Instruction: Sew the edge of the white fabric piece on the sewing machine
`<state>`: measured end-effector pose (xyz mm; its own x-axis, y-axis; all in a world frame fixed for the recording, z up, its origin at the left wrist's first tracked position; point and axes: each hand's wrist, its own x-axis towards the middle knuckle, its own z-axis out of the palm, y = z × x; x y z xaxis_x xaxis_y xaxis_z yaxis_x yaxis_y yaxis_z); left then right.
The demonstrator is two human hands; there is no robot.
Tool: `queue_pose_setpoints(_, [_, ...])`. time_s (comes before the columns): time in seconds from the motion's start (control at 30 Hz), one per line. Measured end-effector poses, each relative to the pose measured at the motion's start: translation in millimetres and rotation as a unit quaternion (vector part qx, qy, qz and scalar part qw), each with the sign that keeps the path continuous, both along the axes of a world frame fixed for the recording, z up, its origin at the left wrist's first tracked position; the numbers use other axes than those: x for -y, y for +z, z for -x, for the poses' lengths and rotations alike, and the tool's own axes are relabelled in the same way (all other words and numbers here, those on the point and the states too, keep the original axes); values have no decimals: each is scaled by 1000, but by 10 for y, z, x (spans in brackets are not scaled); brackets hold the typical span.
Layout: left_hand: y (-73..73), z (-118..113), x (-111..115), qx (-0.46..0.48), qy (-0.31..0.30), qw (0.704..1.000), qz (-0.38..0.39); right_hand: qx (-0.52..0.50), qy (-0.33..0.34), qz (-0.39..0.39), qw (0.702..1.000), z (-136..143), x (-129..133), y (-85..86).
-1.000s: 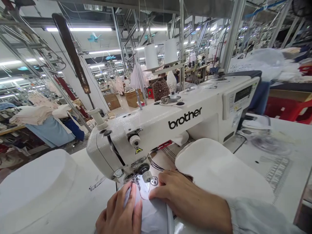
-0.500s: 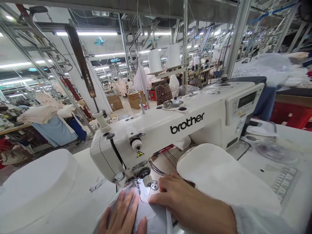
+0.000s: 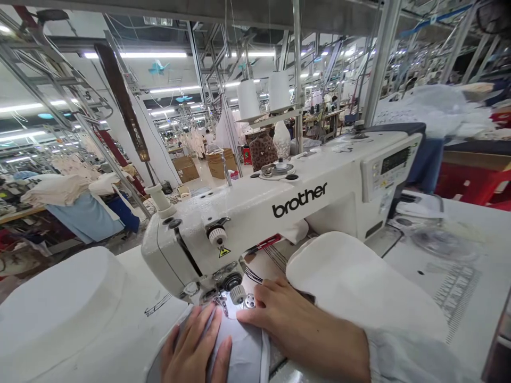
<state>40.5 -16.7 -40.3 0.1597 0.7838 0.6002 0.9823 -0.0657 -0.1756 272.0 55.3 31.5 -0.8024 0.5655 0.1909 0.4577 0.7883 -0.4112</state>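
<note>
Head view: my left hand (image 3: pixel 195 348) and right hand (image 3: pixel 295 324) lie flat, fingers spread, on grey fabric (image 3: pixel 243 354) at the sewing machine (image 3: pixel 279 207).
Fabric sits under the needle (image 3: pixel 221 304), near edge of the table (image 3: pixel 439 287); neither hand grips anything.

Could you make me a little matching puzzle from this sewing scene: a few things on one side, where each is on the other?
Things:
1. left hand
2. right hand
3. thread cones
4. stack of white pieces

Places:
A. high behind the sewing machine
B. far left on the table
C. flat on the grey fabric, left of the needle
D. right of the needle

Pairs: 1-C, 2-D, 3-A, 4-B
</note>
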Motion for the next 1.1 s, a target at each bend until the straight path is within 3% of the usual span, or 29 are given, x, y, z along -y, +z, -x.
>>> queue_pose_setpoints(0.23, [137,336,-124,-134,-121,983,12,16,-12,-10,1000,44,14,13])
queue_pose_setpoints(0.33, [198,385,-163,-153,-143,978,11,29,-20,-40,999,74,19,-32])
queue_pose_setpoints(0.57, [270,426,-224,-134,-182,974,17,22,-35,-105,994,122,82,-121])
queue_pose_setpoints(0.83, [302,429,-254,-76,-204,976,23,28,-39,-92,995,129,99,-95])
queue_pose_setpoints(1.1, [441,377,-295,-19,-220,973,63,34,-51,-57,996,168,144,-100])
